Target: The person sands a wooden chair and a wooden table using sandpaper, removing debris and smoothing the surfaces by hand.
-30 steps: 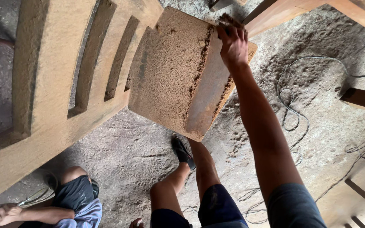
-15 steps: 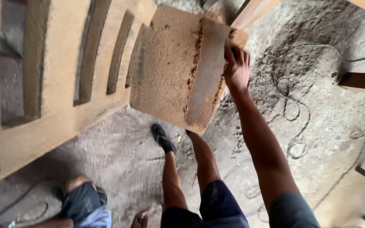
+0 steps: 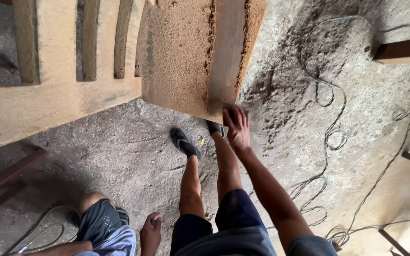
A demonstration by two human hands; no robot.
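A thick wooden board (image 3: 181,57), coated in sawdust, leans against a large slatted wooden frame (image 3: 58,95). My right hand (image 3: 237,129) reaches forward and grips the board's near lower corner, fingers over its edge. My left hand (image 3: 151,233) hangs by my thigh with the fingers curled; a small pale bit shows at its top and I cannot tell what it is. My two feet in dark sandals (image 3: 184,142) stand on the dusty floor just below the board.
Another person crouches at the lower left, with a knee in dark shorts (image 3: 101,217). Thin cables (image 3: 330,137) loop across the sawdust-covered floor on the right. A dark wooden beam (image 3: 404,50) juts in at the upper right, and more timber lies at both edges.
My right hand slid from the board's far upper edge down its right side to the near lower corner. My feet stepped forward, and the crouching person shifted in view.
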